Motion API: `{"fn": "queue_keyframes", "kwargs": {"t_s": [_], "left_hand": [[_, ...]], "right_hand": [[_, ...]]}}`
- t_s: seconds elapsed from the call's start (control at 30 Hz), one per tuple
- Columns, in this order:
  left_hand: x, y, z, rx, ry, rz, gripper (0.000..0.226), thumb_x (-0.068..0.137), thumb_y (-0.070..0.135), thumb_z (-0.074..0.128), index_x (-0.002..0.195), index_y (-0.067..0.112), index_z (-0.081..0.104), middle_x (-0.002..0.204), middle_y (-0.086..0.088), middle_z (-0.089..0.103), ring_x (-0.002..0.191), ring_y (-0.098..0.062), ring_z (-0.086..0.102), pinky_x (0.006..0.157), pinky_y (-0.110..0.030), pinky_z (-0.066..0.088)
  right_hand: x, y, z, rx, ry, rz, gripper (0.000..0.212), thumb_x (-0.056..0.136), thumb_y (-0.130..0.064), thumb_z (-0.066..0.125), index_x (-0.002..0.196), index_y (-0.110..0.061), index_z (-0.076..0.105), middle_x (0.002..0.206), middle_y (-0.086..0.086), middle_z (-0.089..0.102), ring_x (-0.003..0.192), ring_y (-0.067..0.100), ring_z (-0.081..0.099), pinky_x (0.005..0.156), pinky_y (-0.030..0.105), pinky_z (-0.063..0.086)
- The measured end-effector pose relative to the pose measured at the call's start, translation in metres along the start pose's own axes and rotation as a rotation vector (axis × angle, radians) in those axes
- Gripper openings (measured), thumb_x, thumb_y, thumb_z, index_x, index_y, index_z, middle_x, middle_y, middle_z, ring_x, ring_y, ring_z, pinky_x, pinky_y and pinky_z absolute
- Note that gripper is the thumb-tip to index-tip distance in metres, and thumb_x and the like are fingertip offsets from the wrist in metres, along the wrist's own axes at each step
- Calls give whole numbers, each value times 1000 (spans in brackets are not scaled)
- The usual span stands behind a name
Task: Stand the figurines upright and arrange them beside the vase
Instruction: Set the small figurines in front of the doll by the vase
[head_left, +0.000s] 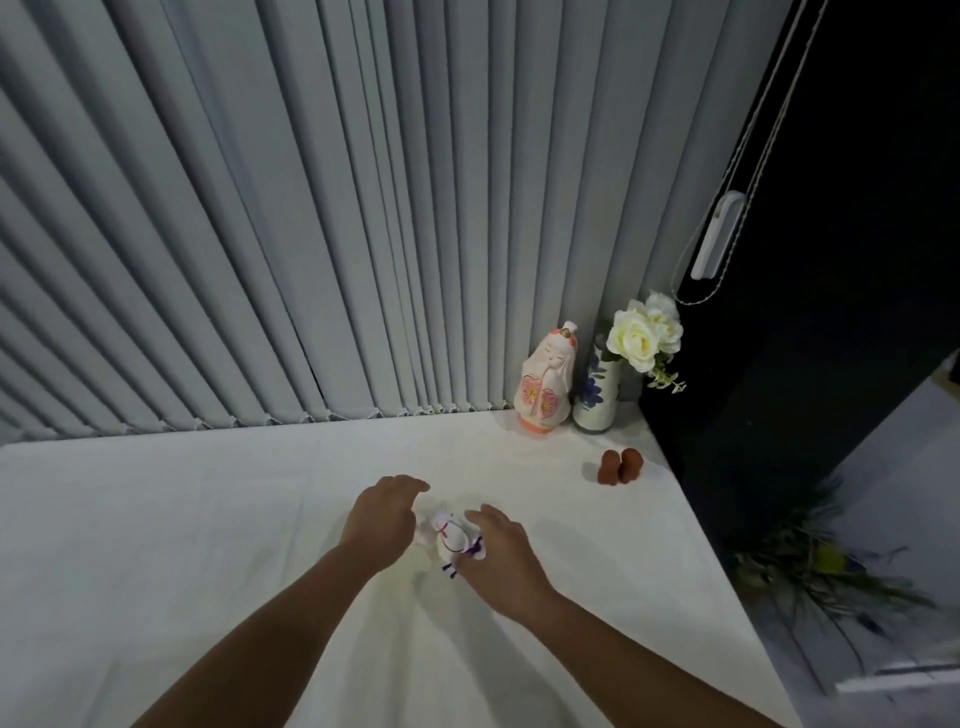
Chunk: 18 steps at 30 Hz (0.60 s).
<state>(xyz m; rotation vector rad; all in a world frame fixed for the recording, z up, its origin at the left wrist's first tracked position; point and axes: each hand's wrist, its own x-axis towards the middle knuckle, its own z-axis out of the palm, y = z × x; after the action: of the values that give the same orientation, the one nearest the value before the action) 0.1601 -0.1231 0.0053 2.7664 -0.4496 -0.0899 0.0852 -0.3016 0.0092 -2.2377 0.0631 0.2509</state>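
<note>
A home room: vertical blinds (260, 234), white-clothed table (182, 519), flower vase (597, 400).

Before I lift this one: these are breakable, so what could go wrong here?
The small white figurine lies between the left hand and right hand with neither clearly gripping; it might slip. The brown figurine sits near the table edge. Crowding the pink figurine could tip the vase.
</note>
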Motion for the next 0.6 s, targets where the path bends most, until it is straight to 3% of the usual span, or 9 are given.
{"fn": "queue_keyframes", "kwargs": {"t_s": [0.1, 0.23, 0.3, 0.4, 0.5, 0.6], "left_hand": [[-11, -20, 1, -9, -38, -3, 56, 78, 4, 53, 133, 16, 52, 147, -9, 45, 134, -28, 43, 109, -38, 37], [-12, -32, 6, 3, -166, -8, 64, 87, 21, 57, 146, 20, 31, 160, -5, 18, 142, -26, 29, 116, -38, 30], [-9, -33, 10, -25, -218, -11, 62, 90, 20, 55, 146, 22, 30, 159, -3, 21, 142, -25, 30, 114, -38, 33], [-3, -35, 16, -63, -221, 5, 53, 89, 11, 49, 139, 24, 42, 149, -2, 39, 132, -23, 43, 107, -35, 39], [7, -39, 18, -99, -182, 10, 46, 84, 4, 48, 125, 23, 54, 129, -4, 53, 114, -25, 55, 94, -40, 48], [19, -42, 18, -96, -171, 20, 40, 84, 5, 49, 117, 25, 58, 119, -4, 56, 108, -25, 57, 87, -40, 51]], "right_hand": [[4, -7, 25, -44, 74, 2, 41, 74, -28, 64, 114, -27, 57, 114, -2, 59, 105, 26, 59, 93, 40, 48], [13, -9, 48, -239, 210, 55, 50, 78, -41, 65, 123, -23, 54, 122, -1, 62, 113, 25, 57, 104, 47, 40], [14, -10, 58, -400, 297, 69, 56, 71, -45, 74, 120, -23, 57, 110, -3, 67, 104, 24, 63, 100, 53, 45], [14, -11, 66, -512, 342, 73, 52, 54, -45, 86, 98, -30, 63, 82, -9, 70, 80, 16, 69, 85, 50, 55], [20, -4, 62, -522, 340, 41, 35, 62, -36, 83, 88, -34, 60, 75, -11, 69, 73, 14, 67, 82, 42, 56], [26, 3, 53, -497, 304, -31, 28, 70, -32, 77, 92, -32, 60, 78, -9, 70, 71, 16, 65, 66, 31, 53]]}}
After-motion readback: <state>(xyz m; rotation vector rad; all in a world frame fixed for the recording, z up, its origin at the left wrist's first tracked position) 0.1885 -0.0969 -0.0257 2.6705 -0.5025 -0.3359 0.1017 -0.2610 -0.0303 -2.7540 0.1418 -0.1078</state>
